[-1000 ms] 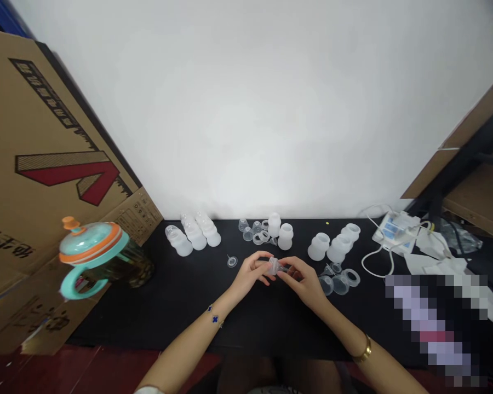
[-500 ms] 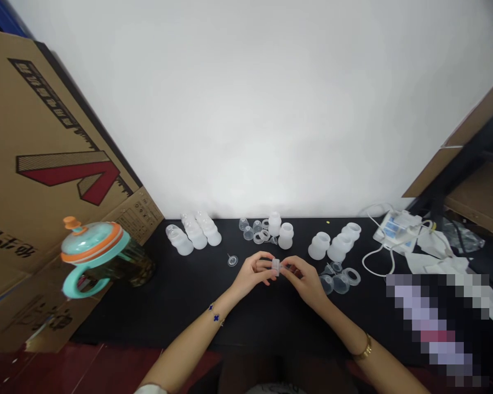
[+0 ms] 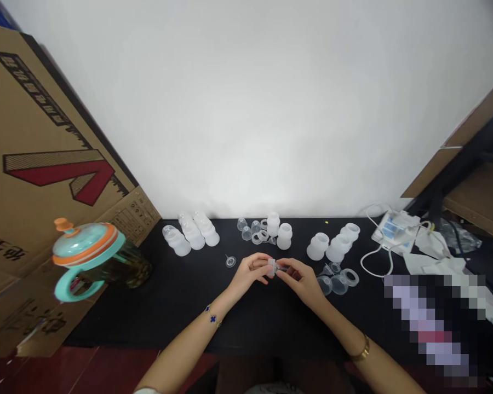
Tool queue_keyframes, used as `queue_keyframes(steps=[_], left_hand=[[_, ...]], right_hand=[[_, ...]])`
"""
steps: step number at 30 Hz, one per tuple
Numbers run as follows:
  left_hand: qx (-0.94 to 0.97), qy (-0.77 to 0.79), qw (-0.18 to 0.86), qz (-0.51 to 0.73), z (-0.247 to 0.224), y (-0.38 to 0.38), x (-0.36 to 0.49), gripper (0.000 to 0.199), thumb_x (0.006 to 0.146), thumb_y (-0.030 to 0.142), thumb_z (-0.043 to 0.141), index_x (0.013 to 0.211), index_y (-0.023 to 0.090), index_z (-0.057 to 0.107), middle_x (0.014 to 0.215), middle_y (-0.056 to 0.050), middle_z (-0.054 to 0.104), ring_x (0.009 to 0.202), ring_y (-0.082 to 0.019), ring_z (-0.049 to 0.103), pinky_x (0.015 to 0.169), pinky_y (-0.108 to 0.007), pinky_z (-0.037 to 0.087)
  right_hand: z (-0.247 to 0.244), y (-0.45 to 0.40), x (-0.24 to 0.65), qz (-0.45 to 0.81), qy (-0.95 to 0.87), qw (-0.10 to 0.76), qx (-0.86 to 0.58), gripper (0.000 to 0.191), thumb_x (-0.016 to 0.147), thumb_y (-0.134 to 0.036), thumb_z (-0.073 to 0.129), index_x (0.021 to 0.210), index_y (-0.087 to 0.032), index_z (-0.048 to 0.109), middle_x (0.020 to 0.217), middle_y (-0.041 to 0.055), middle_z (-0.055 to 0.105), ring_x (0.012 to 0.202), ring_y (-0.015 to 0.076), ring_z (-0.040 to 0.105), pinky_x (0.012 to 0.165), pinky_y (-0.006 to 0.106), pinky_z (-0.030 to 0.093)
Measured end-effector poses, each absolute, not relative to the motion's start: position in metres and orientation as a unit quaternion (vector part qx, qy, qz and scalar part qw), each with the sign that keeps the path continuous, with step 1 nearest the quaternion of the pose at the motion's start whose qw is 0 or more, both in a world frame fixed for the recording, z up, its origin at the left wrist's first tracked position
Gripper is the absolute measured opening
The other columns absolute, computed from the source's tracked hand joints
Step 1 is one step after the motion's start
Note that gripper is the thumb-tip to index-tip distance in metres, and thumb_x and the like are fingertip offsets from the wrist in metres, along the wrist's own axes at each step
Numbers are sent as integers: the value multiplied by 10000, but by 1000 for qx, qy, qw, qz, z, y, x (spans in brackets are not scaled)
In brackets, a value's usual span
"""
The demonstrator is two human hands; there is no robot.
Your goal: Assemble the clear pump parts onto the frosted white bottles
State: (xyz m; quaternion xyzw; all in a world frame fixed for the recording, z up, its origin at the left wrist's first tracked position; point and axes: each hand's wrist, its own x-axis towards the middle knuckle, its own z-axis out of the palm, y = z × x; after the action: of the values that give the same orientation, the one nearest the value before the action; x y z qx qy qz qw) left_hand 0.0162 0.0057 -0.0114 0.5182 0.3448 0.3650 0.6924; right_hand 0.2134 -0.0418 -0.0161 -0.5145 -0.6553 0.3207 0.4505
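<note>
Between both hands, over the black table, is a small clear ribbed ring (image 3: 272, 267). My left hand (image 3: 251, 271) grips its left side with thumb and fingers. My right hand (image 3: 299, 278) pinches at its right side, where a small clear part partly shows between the fingers. A small clear disc with a stem (image 3: 230, 261) lies left of my left hand. Beyond the hands stand white bottles (image 3: 285, 236) beside clear domes and rings (image 3: 246, 233). Right of my right hand lie more clear domes (image 3: 339, 284) and a flat ring (image 3: 349, 277).
Several capped bottles (image 3: 194, 235) stand at the back left, and several open white bottles (image 3: 338, 248) at the right. A large teal-lidded jug (image 3: 102, 257) stands by a cardboard box (image 3: 45, 180). A white cable (image 3: 376, 273) and papers (image 3: 443, 265) lie at the right.
The ribbed ring has turned slightly in my fingers, and its outline looks rounder now. The view has shifted a little. Both hands remain close together on it.
</note>
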Motion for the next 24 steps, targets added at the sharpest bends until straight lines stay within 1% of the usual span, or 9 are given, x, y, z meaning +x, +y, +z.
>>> queue_keyframes(steps=[4,6,8,10,13,16,18,20,24], left_hand=[[501,363,694,369,-15,5,19,508,738,520,778,1020,146,579,791,-76,732,678,-212,732,535,-240,561],[496,368,692,374,-16,4,20,483,748,552,758,949,156,567,766,-65,724,663,-221,737,519,-238,554],[500,368,689,374,-16,3,20,469,762,570,736,895,143,594,779,-75,724,678,-228,741,522,-241,554],[515,366,681,371,-13,2,20,465,776,563,725,903,120,659,827,-102,737,743,-241,743,546,-247,562],[548,354,665,364,-11,0,20,424,748,476,782,959,110,740,960,-135,756,860,-251,725,583,-244,565],[567,345,655,360,-13,0,20,346,711,385,828,938,128,782,1150,-138,728,850,-228,711,585,-240,558],[575,345,647,364,-15,0,19,306,717,370,822,916,139,795,1237,-133,694,831,-217,706,586,-250,561],[584,345,637,366,-17,1,19,287,730,371,811,903,142,801,1259,-134,682,828,-216,703,592,-260,567],[594,347,629,362,-16,1,18,283,730,380,806,896,151,808,1239,-135,693,812,-216,701,583,-269,570]], right_hand=[[-16,-41,214,325,-645,454,-522,323,860,-400,669,1120,-212,711,979,64,744,645,161,616,520,264,475],[-15,-42,213,319,-650,453,-520,308,859,-398,667,1103,-217,715,986,64,744,650,163,616,523,267,480],[-12,-42,213,310,-655,454,-518,274,861,-394,667,1069,-224,718,987,59,740,657,162,612,529,265,480],[-11,-43,212,306,-653,456,-523,242,862,-394,670,1026,-225,721,962,53,736,658,161,607,525,259,471],[-10,-43,212,306,-640,459,-535,227,855,-403,678,981,-221,730,868,40,729,639,163,602,509,251,452],[-11,-43,213,308,-633,465,-536,237,851,-416,687,969,-216,738,808,32,719,624,162,598,510,252,448],[-13,-42,213,305,-634,470,-533,244,850,-431,691,956,-216,740,791,28,718,619,162,600,518,256,456],[-15,-42,214,298,-637,472,-532,253,852,-450,691,936,-216,741,778,26,719,614,162,601,528,260,467],[-15,-42,214,288,-649,468,-526,267,873,-472,670,886,-214,737,775,30,719,622,167,605,555,269,477]])
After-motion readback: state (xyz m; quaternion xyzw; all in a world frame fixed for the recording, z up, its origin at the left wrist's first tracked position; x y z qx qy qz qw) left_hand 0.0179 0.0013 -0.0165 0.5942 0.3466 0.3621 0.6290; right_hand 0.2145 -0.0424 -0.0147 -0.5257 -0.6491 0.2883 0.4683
